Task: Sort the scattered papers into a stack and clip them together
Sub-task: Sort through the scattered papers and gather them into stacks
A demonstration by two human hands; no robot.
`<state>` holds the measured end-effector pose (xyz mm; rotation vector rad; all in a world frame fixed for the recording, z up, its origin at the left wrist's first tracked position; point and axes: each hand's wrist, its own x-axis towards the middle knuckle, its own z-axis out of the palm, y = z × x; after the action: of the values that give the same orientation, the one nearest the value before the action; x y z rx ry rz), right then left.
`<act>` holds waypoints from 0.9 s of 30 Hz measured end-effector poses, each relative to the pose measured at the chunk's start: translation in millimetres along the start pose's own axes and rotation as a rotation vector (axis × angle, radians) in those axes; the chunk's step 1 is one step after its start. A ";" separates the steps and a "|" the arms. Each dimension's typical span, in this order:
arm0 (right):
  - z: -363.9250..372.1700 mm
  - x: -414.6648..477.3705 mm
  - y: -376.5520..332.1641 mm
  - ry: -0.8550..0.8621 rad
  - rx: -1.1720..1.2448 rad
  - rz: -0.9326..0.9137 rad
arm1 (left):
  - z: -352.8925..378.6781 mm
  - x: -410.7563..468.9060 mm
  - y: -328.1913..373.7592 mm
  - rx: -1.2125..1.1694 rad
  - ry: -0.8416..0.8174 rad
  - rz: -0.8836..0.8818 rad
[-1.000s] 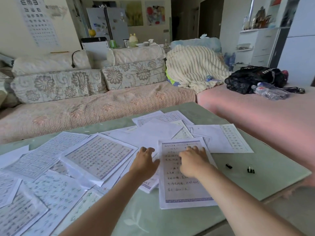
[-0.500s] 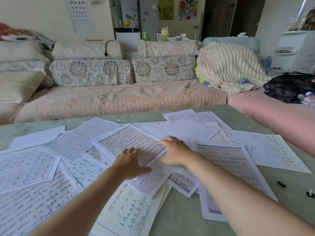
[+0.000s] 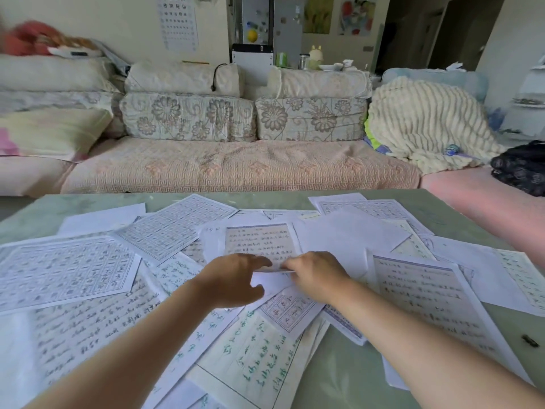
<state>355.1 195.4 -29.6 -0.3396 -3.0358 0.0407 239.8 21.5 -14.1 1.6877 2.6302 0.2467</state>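
Many white sheets of writing practice lie scattered and overlapping on the green table. In the middle lies a sheet with lines of handwriting, its near edge raised a little off the pile. My left hand pinches that near edge, fingers on top and thumb below. My right hand grips the same edge from the right side. A large grid sheet lies to the left and a bordered handwritten sheet to the right. A small black binder clip lies on the table at the far right.
A long sofa with flowered cushions runs along the table's far side. A striped cream blanket and a black bag lie at its right end. Pillows are piled at the left.
My view has swung left. Both hands left the bordered sheet at the right, crossed the pile, and now hold the near edge of the handwritten sheet in the middle.
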 end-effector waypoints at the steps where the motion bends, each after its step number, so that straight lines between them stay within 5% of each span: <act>1: -0.4 0.1 -6.4 0.016 0.014 -0.020 | -1.1 -2.3 1.1 0.013 0.013 0.009; 6: -1.6 3.4 -16.9 -0.052 0.285 0.046 | -6.3 -23.3 -24.4 0.048 0.027 -0.103; 14: 15.3 11.5 -12.9 -0.238 0.126 -0.001 | -2.9 -45.9 -62.7 -0.234 0.005 -0.370; 22: 32.0 17.8 -30.7 0.097 -0.384 -0.385 | 4.1 -38.9 -50.7 -0.236 -0.070 -0.281; 27: 36.1 19.6 -42.0 0.374 -0.284 -0.344 | -1.1 -42.8 -43.7 -0.197 -0.114 -0.196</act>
<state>323.7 158.2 -62.4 0.1490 -2.6781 -0.4280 218.3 -35.1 -22.3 1.3349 2.5668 0.3789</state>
